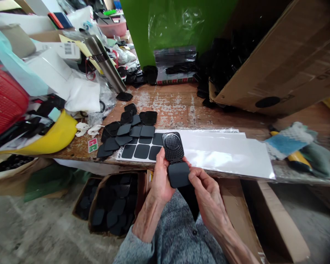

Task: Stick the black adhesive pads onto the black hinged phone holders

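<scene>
My left hand (161, 176) is closed around an open black hinged plastic case (173, 146), held above the table's front edge. Its upper half has a round recess with a grid pattern. The lower half shows a smooth dark square face (179, 175) with rounded corners. At that face's right edge, my right hand (206, 185) pinches with thumb and fingers; whether a separate sticker lies on it I cannot tell. Just beyond my left hand lies a white sheet of black rounded-square stickers (141, 151). Several black cases (123, 130) are heaped on and beside that sheet.
White glossy sheets (222, 152) cover the table front. A large tilted cardboard box (286, 62) stands at back right, a steel thermos (107, 66) at back left. Below the table, a carton (93, 223) holds black cases. A blue-white cloth (290, 141) lies far right.
</scene>
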A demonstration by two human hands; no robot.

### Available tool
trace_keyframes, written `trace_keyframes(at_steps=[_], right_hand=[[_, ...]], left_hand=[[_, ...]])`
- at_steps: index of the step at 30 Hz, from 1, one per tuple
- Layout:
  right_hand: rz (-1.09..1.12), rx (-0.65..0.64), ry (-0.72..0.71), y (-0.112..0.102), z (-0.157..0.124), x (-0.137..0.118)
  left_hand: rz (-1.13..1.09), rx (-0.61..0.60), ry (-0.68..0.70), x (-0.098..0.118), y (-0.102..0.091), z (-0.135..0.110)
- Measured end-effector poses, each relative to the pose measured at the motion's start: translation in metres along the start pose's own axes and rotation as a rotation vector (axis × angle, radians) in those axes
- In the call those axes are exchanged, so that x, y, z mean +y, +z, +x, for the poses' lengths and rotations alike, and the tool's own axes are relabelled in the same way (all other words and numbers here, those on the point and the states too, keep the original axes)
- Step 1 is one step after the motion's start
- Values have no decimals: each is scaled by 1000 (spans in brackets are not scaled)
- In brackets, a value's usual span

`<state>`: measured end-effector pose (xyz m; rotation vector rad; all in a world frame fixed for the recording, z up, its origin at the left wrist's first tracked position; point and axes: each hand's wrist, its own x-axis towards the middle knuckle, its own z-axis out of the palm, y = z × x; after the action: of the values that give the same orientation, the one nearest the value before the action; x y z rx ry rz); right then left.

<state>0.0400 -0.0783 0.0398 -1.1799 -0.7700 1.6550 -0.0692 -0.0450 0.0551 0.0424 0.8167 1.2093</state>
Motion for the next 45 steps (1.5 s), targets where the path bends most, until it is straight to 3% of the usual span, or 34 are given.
trace_keyframes(at_steps=[25,45], right_hand=[[-190,28,-75,3,0,-4],[-429,57,-170,-2,4,-2]], left_hand=[[-3,15,-21,0,-4,-1],[2,-5,104,-3,2,-3]])
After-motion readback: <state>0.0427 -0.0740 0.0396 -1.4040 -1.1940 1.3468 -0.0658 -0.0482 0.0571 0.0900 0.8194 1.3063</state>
